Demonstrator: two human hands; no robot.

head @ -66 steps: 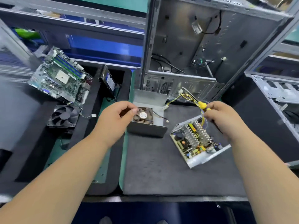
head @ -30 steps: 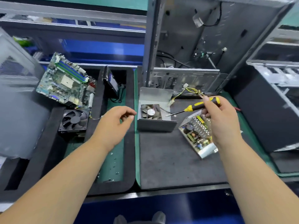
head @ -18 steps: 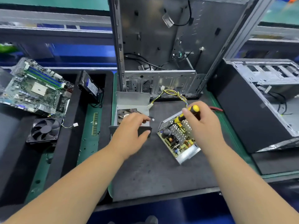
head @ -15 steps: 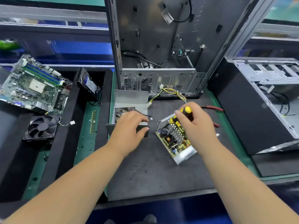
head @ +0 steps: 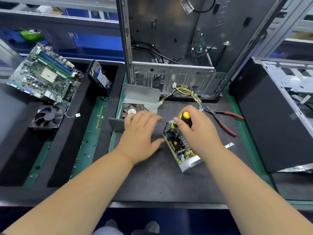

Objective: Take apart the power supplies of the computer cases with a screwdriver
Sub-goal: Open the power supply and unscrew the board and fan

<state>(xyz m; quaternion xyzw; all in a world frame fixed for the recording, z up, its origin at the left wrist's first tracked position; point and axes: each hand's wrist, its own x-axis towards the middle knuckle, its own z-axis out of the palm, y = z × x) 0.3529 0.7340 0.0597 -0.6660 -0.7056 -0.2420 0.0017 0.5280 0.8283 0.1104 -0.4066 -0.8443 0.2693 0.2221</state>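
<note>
The open power supply tray (head: 190, 164) lies on the black mat with its circuit board (head: 177, 146) exposed. My right hand (head: 198, 133) grips a yellow and black screwdriver (head: 184, 116), held upright with its tip down in the board's far end. The tip itself is hidden. My left hand (head: 140, 133) rests with fingers spread on the front wall of the grey power supply cover (head: 140, 95), thumb reaching toward the tray. A dusty fan (head: 131, 110) sits inside that cover. Yellow cables (head: 186, 92) run from the tray toward the case.
An open computer case (head: 177, 48) stands behind, a second case (head: 271, 116) at right. Red pliers (head: 223, 122) lie right of my right hand. At left are a motherboard (head: 45, 75), black fan (head: 47, 117), hard drive (head: 100, 78), memory stick (head: 101, 119) and loose screws (head: 86, 145).
My right hand turned the screwdriver from lying sideways to upright over the board. My left hand came back from the left onto the cover's front wall and spread its thumb.
</note>
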